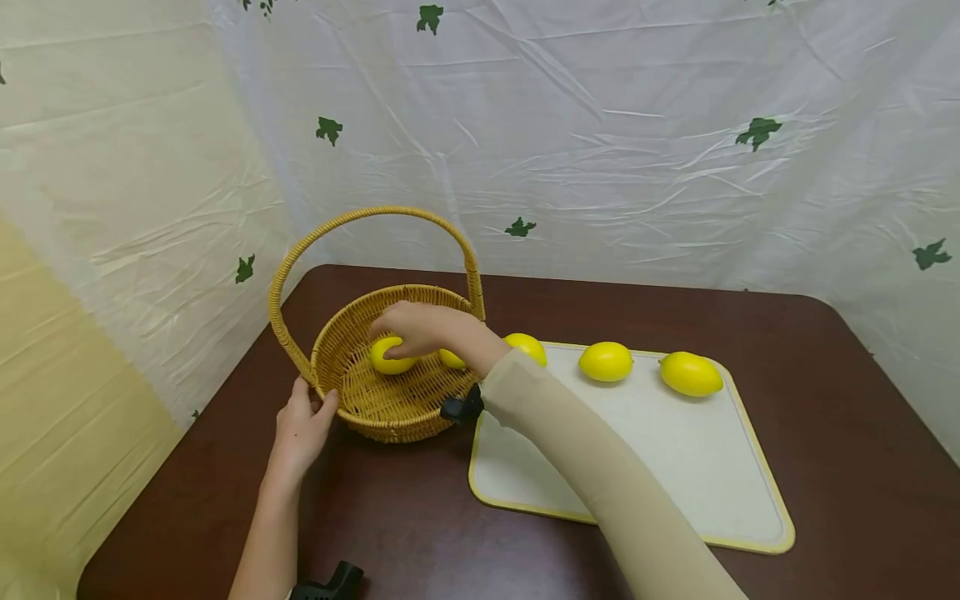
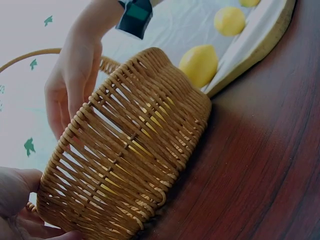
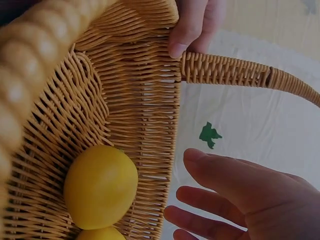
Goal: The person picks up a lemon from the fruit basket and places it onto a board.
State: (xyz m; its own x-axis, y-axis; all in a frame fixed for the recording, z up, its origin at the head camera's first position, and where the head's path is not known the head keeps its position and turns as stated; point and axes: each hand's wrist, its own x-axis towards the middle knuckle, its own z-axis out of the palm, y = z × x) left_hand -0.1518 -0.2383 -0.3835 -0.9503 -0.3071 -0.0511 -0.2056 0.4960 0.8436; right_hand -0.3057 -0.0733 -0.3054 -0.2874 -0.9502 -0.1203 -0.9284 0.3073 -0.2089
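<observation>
Head view, centre-left: left hand grips basket; right hand, spread, holds nothing. Loading lemon seems underway; next move likely requires withdrawal.

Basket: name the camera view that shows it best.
The head view: it takes in the basket and its whole handle, though the right hand covers part. The left wrist view shows mostly the outer wall; the right wrist view, the inner wall close up.

Head view: bright; glare on table nearer than right hand; sheet creases glinting beyond it | Left wrist: sheet washed out behind right hand | Right wrist: dim; basket handle opposite right hand blurred
</observation>
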